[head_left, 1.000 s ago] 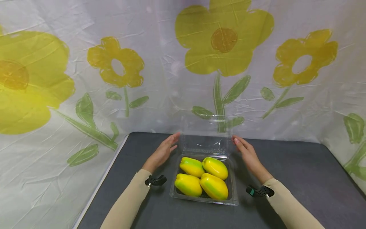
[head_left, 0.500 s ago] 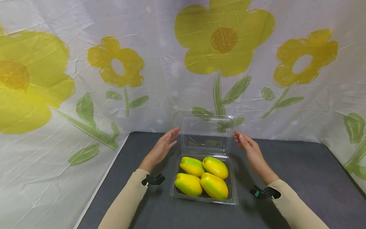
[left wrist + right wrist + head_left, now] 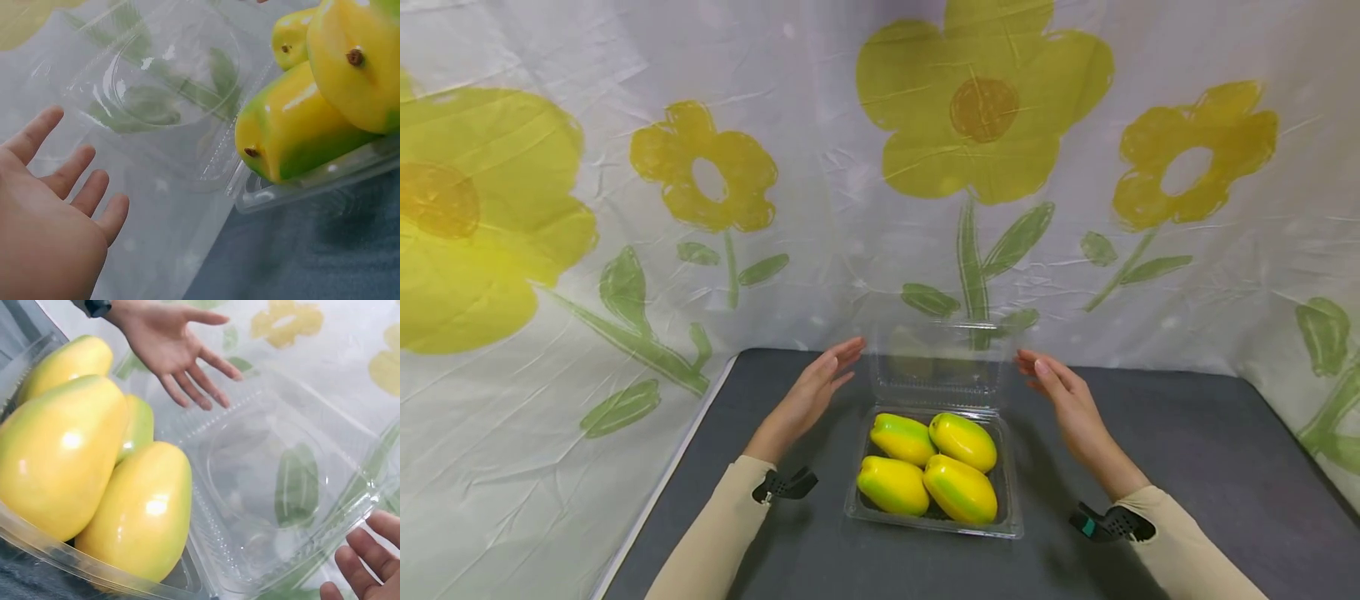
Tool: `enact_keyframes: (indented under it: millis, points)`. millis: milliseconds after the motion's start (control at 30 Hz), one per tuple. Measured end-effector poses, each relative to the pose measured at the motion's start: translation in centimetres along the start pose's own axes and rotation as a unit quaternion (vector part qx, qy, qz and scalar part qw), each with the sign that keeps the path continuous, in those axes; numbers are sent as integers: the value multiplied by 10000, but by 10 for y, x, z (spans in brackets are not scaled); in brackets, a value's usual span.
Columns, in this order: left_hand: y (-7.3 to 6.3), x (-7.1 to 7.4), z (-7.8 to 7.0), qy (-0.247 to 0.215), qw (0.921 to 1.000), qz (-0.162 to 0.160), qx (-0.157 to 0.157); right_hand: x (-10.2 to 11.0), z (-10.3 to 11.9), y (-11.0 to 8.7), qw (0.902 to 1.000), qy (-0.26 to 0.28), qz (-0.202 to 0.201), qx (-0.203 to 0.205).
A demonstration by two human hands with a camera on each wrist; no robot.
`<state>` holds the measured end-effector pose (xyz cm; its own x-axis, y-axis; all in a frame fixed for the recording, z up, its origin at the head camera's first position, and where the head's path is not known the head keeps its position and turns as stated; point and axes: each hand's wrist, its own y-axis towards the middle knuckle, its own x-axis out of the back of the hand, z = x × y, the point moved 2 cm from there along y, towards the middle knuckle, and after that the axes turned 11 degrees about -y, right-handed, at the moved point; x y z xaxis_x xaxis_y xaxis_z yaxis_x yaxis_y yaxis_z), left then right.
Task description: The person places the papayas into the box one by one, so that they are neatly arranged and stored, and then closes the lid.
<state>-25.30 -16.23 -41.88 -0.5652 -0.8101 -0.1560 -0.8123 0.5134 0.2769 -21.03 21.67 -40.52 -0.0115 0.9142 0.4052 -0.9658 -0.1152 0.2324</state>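
A clear plastic clamshell box [image 3: 1011, 521] stands on the table, its hinged lid [image 3: 936, 367] raised at the back. In its base lie several smooth yellow-green fruits [image 3: 961, 487], shaped like papayas or mangoes. My left hand [image 3: 808, 396] is held up beside the lid's left edge, fingers spread and straight, palm facing the lid. On the other side my right hand [image 3: 1075, 408] is raised near the lid's right edge with fingers loosely extended. Both hands hold nothing. In the right wrist view, the right fingertips [image 3: 357, 547] are close to the lid's edge; contact cannot be made out.
A dark grey tabletop [image 3: 1150, 450] lies under the box. Behind it hangs a white cloth [image 3: 827, 167] printed with yellow flowers, close to the table's back edge. Black camera straps [image 3: 786, 483] sit on both wrists.
Both hands have drawn outward, away from the lid's sides and from each other. The lid has shifted slightly and still stands raised. The fruits have not moved in the box.
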Motion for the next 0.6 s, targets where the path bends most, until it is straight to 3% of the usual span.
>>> enact_keyframes:
  millis: [267, 600]
  points:
    - [-17, -2, -8, 390, 9991, 166, 34, 5, 1, -17, 9990, -213, -91, 384]
    - [-45, 2, 0, 690, 9965, 465, 60, 9, -8, -37, 9972, -478, -22, 578]
